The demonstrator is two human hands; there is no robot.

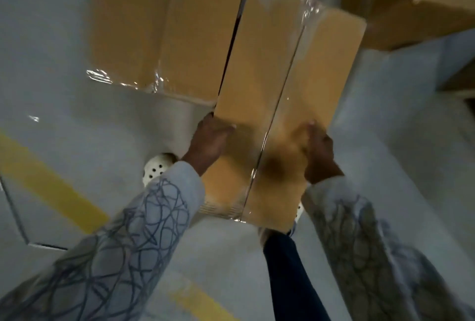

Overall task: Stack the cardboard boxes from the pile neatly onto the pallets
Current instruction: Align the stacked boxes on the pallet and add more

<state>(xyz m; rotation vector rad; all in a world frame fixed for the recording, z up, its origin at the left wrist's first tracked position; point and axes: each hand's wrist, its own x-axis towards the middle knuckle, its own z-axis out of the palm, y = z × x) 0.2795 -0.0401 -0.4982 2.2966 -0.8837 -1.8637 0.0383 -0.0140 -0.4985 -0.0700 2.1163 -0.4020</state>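
Observation:
I hold a long brown cardboard box [277,84] sealed with clear tape down its middle, lifted in front of me. My left hand [209,142] grips its left edge, thumb on top and fingers curled under. My right hand [320,152] grips its right side with the thumb pressed on the top face. Just left of the held box lies another taped cardboard box [159,27]. A third box [421,4] sits at the upper right. No pallet is plainly visible.
The floor [77,89] is pale grey with a yellow painted line [51,187] running diagonally at the left. My white perforated shoes [156,167] show below the box. The frame is motion-blurred.

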